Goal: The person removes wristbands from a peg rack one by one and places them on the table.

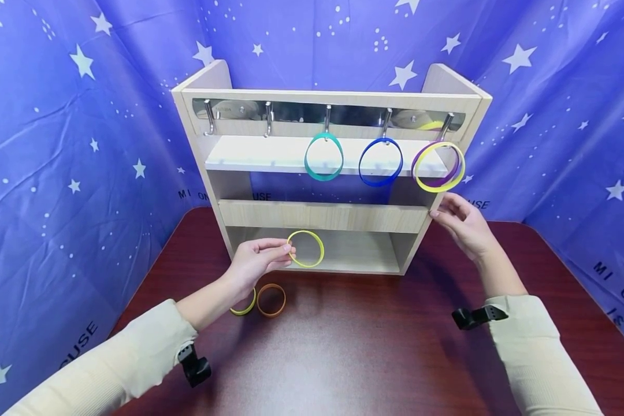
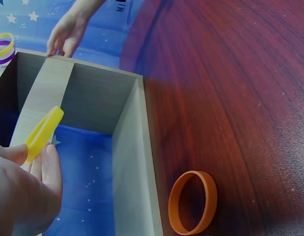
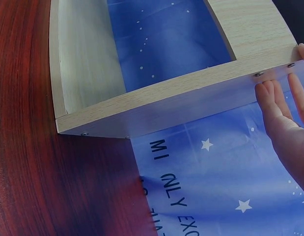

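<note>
Yellow band (image 1: 305, 249): pinched at its left edge between thumb and fingertips of the left hand (image 1: 255, 261), held upright in front of the lowest opening of the wooden rack (image 1: 322, 215), clear of the worktop (image 1: 353, 346); right hand (image 1: 463, 225): fingers straight, tips resting against the right side panel of the rack, gripping nothing; orange band (image 1: 271, 300): flat on the worktop just below the left hand; second yellow band (image 1: 244, 306): beside the orange one, partly hidden under the left wrist; hooks along the rack's top rail: teal band (image 1: 323, 156), blue band (image 1: 380, 162), then a purple band (image 1: 433, 167) and a yellow band (image 1: 439, 167) together on the rightmost hook; two left hooks bare; blue starred cloth (image 1: 83, 144) behind and at both sides.
</note>
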The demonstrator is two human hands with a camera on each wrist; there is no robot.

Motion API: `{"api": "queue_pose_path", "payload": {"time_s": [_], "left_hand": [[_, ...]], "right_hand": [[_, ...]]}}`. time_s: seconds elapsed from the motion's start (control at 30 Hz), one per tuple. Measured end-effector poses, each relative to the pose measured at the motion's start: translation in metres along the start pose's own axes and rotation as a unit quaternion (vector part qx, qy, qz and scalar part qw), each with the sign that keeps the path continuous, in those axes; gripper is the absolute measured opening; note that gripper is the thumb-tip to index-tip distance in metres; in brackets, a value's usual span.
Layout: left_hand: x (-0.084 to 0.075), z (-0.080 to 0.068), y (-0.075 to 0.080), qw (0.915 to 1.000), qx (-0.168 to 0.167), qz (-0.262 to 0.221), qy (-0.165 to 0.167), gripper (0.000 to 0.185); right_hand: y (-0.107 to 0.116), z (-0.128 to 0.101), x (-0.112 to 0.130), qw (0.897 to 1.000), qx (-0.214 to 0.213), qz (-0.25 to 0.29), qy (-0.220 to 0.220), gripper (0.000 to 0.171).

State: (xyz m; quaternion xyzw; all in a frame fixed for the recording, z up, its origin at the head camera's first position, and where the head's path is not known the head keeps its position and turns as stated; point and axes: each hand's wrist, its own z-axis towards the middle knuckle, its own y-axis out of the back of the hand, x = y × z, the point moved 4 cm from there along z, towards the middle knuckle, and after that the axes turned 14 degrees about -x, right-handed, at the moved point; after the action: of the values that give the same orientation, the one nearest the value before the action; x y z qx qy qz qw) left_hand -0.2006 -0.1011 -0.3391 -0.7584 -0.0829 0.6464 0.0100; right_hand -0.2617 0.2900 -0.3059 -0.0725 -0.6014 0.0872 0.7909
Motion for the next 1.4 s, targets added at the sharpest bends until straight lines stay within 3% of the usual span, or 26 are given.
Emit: {"api": "queue_pose_path", "payload": {"time_s": [0.2, 0.57, 1.17, 1.4], "left_hand": [[0.005, 0.0, 0.0, 1.0, 0.001, 0.001, 0.005, 0.037], [0.02, 0.0, -0.001, 0.9986, -0.008, 0.025, 0.047, 0.038], [0.053, 0.0, 0.003, 0.9931, 0.012, 0.061, 0.099, 0.038], [0.067, -0.001, 0.004, 0.9911, 0.025, 0.079, 0.104, 0.037]], "right_hand": [[0.0, 0.0, 0.001, 1.0, -0.002, -0.004, -0.001, 0.032], [0.001, 0.0, 0.0, 1.0, -0.01, -0.009, -0.009, 0.032], [0.002, -0.001, -0.002, 1.0, -0.005, -0.005, -0.006, 0.033], [0.001, -0.001, -0.002, 1.0, -0.007, -0.003, -0.008, 0.033]]}}
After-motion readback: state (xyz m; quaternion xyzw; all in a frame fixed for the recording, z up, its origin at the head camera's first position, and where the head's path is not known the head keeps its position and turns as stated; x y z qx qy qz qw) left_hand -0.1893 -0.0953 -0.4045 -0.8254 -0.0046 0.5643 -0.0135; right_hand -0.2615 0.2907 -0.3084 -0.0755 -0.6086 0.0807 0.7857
